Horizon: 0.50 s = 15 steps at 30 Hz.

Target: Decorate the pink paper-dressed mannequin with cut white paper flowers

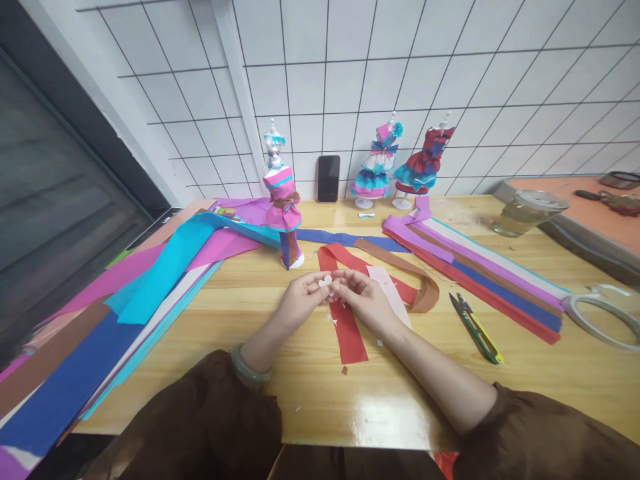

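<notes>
Left hand (303,297) and right hand (364,293) pinch a small white piece (325,281) between them.
At far left, coloured strips (65,383) lie layered on the counter (240,400); next stands a dress form (283,207) in pink. The left grip is closed on the white piece's left side, above a red strip (350,340); the right grip is closed at its right edge. Further right lie snips (477,330), then a pale ring (571,308).

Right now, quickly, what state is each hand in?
Left hand: closed, pinching the white heart-shaped piece.
Right hand: closed, pinching the same piece.
</notes>
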{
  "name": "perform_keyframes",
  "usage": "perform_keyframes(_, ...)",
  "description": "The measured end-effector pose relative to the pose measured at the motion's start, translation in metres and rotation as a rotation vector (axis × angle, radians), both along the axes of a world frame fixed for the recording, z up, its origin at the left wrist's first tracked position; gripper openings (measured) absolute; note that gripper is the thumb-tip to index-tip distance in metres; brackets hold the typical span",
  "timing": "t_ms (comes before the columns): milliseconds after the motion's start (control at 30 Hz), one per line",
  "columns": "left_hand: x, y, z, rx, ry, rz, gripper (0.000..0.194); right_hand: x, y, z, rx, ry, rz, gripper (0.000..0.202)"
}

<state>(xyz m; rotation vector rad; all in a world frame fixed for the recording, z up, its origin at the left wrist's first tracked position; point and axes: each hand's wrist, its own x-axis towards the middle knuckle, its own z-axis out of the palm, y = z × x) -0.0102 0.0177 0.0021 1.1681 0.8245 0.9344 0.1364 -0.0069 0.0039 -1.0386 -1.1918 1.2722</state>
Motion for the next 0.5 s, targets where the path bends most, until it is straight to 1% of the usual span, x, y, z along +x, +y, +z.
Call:
perform_keyframes(67, 0.0007, -0.0004, -0.0010, 0.002, 0.001, -0.028, 0.048, -0.0003, 0.0005, -0.0028, 0.014, 0.007, -0.015, 0.030)
perform_keyframes(133, 0.0009, -0.0001, -0.0015, 0.000, 0.015, -0.042, 0.047, 0.0001, 0.0013, -0.0051, 0.019, 0.007, -0.029, 0.028)
perform_keyframes(233, 0.0001, 0.0006, -0.0009, 0.041, 0.067, -0.060, 0.033, 0.0005, 0.0020, -0.0065, 0.012, 0.022, -0.017, 0.026)
perform_keyframes(300, -0.0008, 0.0009, 0.0002, 0.082, 0.123, -0.045, 0.026, 0.0004, 0.0018, -0.0060, 0.009, 0.020, -0.016, 0.026)
perform_keyframes(400, -0.0023, 0.0012, 0.0019, 0.116, 0.208, 0.013, 0.027, 0.0000, 0.0011, -0.0037, 0.016, -0.016, -0.038, 0.025)
perform_keyframes(500, -0.0031, 0.0013, 0.0030, 0.137, 0.258, 0.041, 0.028, -0.0004, 0.0003, -0.0012, 0.018, -0.060, -0.054, 0.025)
